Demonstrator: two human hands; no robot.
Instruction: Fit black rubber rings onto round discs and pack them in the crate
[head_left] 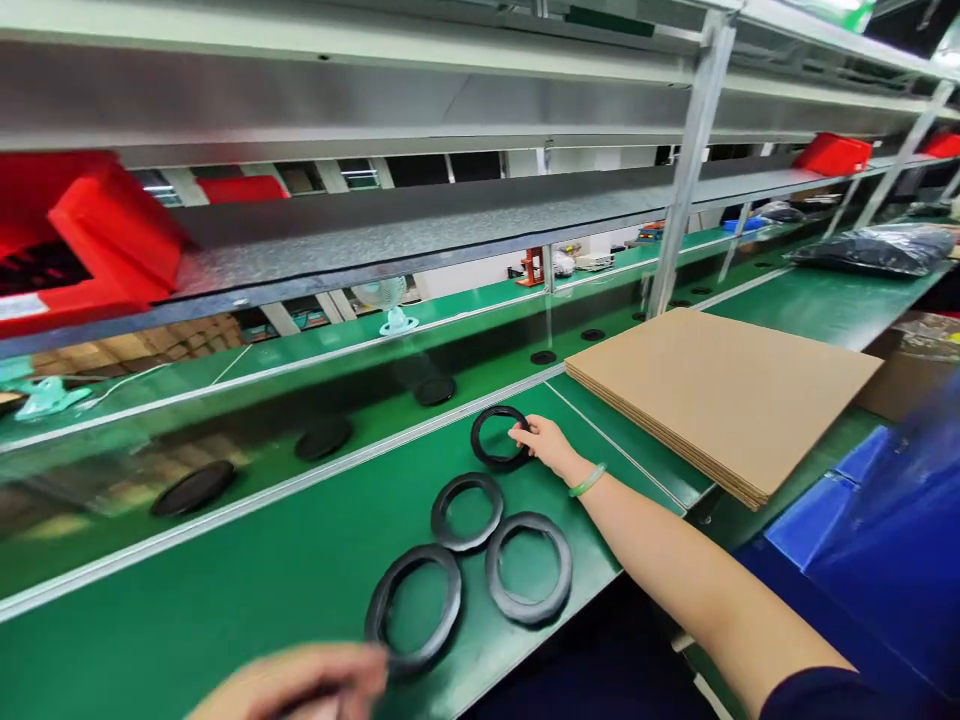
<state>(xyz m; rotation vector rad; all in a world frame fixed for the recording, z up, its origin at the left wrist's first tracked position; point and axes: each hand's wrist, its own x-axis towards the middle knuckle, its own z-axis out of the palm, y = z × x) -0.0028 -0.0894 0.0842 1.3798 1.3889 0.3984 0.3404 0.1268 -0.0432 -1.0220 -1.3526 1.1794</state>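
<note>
My right hand (551,443) has its thumb and fingers closed on the right side of a black ring (480,445) at the far end of the group. Nearer to me, a smaller black ring (442,510), another black ring (564,575) and a larger black ring (379,600) lie flat on the green bench top (247,600). At the bottom edge is my left hand (300,680), smeared by motion and partly cut off. It is close to the near edge of the larger ring; whether it touches cannot be seen.
Behind a metal rail, dark round pieces (195,488) lie along a green belt. Stacked cardboard sheets (720,390) stand to the right, above blue boxes (847,540). A grey shelf (420,215) with a red bin (112,240) runs overhead, held by a metal post (690,160).
</note>
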